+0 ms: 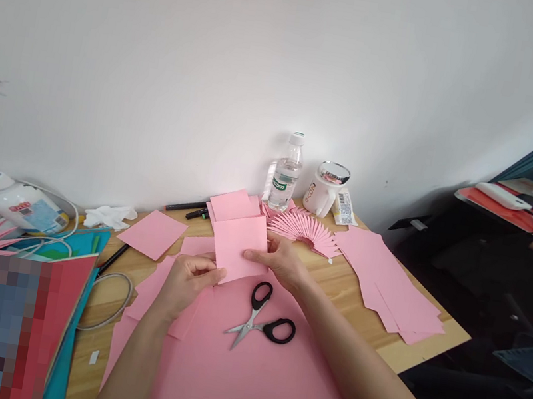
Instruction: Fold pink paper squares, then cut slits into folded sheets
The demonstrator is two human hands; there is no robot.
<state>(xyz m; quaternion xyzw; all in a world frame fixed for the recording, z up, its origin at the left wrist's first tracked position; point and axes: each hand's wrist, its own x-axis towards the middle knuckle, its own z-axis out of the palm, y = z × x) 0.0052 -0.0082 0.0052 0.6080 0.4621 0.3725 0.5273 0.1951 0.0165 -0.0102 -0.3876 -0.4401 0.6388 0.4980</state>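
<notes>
A pink paper sheet (239, 242) stands tilted up over the wooden table (429, 350). My left hand (188, 278) pinches its lower left edge, fingers closed on it. My right hand (281, 262) grips its right edge, thumb on the front face. Black-handled scissors (263, 324) lie shut on a large pink sheet (243, 378) just below my hands. A pleated pink paper fan (305, 230) lies behind my right hand.
Pink squares (154, 234) and a fanned stack of pink sheets (395, 284) lie left and right. A water bottle (285, 172), a lidded mug (326, 189) and black markers (191, 208) line the wall. Coloured card (69, 323), a cable and a white device (18, 201) sit at left.
</notes>
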